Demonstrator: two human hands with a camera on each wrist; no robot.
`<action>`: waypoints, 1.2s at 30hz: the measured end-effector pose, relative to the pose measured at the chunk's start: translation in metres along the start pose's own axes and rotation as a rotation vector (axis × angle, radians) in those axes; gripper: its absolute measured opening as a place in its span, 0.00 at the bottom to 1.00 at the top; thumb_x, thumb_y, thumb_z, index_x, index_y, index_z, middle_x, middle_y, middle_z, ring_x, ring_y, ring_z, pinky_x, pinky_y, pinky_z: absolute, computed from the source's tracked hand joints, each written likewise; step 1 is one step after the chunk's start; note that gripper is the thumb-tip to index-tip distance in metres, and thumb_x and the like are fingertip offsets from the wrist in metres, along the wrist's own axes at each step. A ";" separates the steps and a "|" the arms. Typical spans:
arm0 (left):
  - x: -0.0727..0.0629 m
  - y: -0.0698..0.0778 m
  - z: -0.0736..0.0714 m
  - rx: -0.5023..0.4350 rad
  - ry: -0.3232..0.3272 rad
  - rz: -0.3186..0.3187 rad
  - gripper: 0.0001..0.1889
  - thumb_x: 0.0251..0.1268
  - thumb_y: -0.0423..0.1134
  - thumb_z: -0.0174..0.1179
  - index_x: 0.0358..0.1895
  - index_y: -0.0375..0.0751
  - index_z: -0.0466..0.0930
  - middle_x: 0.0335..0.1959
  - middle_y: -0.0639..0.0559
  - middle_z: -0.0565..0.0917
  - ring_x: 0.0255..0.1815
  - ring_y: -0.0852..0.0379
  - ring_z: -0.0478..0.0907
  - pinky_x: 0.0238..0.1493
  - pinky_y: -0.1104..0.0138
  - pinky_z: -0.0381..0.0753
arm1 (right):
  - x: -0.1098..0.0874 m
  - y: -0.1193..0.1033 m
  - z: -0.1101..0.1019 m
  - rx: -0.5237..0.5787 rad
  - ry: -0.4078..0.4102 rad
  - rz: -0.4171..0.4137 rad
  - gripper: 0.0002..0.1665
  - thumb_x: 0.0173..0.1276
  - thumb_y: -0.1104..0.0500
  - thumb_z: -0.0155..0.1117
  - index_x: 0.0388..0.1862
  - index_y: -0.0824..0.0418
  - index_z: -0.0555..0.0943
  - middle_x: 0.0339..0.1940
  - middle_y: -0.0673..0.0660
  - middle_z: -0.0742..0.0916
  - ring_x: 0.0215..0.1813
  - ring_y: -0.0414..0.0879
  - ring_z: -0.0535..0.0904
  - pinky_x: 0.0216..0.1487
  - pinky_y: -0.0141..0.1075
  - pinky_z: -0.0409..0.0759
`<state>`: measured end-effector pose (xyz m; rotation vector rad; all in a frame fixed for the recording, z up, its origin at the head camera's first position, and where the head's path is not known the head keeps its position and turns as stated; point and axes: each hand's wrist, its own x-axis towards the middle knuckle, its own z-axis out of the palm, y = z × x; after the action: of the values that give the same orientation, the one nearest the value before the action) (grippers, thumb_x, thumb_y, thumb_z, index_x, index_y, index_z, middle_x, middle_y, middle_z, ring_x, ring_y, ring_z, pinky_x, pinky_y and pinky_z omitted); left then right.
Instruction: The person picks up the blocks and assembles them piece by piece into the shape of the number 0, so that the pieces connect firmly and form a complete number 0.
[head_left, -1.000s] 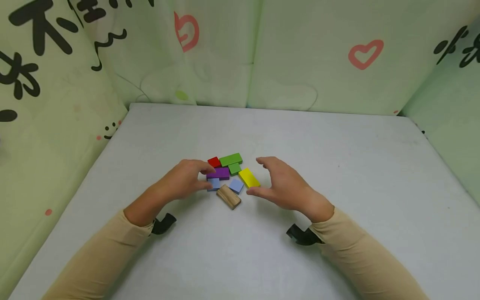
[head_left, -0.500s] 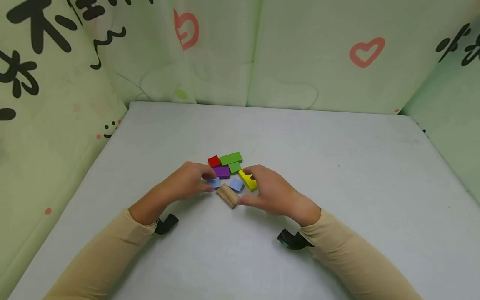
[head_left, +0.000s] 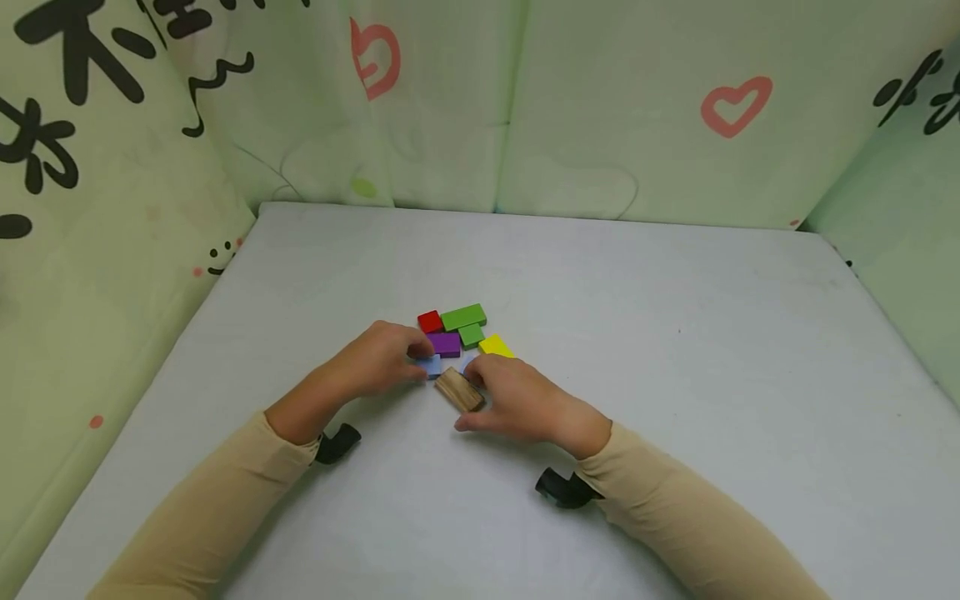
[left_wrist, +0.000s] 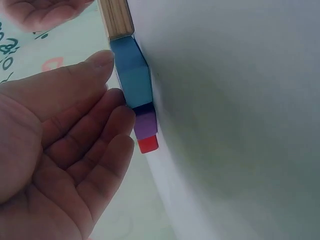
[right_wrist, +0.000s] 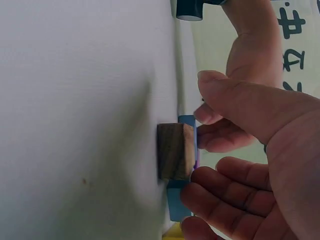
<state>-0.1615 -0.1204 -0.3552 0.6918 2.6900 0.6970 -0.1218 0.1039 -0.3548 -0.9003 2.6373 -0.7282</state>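
Note:
A wood-grain block (head_left: 456, 390) lies at the near side of a cluster of coloured blocks. My right hand (head_left: 519, 403) hovers over its right end, fingers beyond it and thumb on the near side, spread apart. In the right wrist view, a gap shows between thumb and wooden block (right_wrist: 175, 150). My left hand (head_left: 375, 360) stays at the cluster's left, thumb and loosely bent fingertips right at a blue block (head_left: 431, 365). The purple block (head_left: 447, 344) lies just beyond. A second blue block (head_left: 467, 362) is mostly hidden behind the right fingers.
Behind lie a red block (head_left: 430, 322), a long green block (head_left: 464, 317), a small green block (head_left: 472, 336) and a yellow block (head_left: 496, 346), partly covered by the right hand. The white table (head_left: 675, 350) meets printed curtains (head_left: 585, 108) at back and sides.
My right hand has moved left and nearer, from beside the yellow block to the wooden block. The left hand has shifted slightly right. The blocks have stayed in place.

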 end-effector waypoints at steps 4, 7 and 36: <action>0.001 0.000 0.000 0.001 0.007 0.002 0.15 0.60 0.32 0.72 0.50 0.34 0.85 0.45 0.49 0.86 0.49 0.52 0.81 0.56 0.59 0.79 | 0.003 0.000 0.003 -0.016 -0.004 -0.002 0.30 0.60 0.51 0.77 0.52 0.66 0.76 0.40 0.52 0.80 0.40 0.43 0.75 0.46 0.36 0.77; 0.002 0.000 0.001 0.001 0.013 -0.008 0.15 0.60 0.31 0.71 0.50 0.33 0.85 0.45 0.48 0.86 0.50 0.51 0.80 0.56 0.59 0.79 | 0.005 0.000 0.004 -0.034 0.004 -0.005 0.30 0.60 0.52 0.77 0.52 0.67 0.76 0.41 0.53 0.81 0.40 0.44 0.75 0.46 0.38 0.78; 0.011 0.000 0.003 0.036 -0.029 -0.069 0.19 0.61 0.32 0.71 0.56 0.34 0.82 0.54 0.45 0.84 0.58 0.48 0.78 0.62 0.57 0.75 | 0.013 0.001 0.001 -0.114 0.003 0.006 0.20 0.66 0.59 0.70 0.52 0.68 0.76 0.42 0.56 0.82 0.40 0.47 0.76 0.47 0.40 0.79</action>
<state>-0.1699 -0.1142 -0.3591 0.6094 2.6919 0.6175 -0.1317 0.0955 -0.3572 -0.9218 2.7064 -0.5827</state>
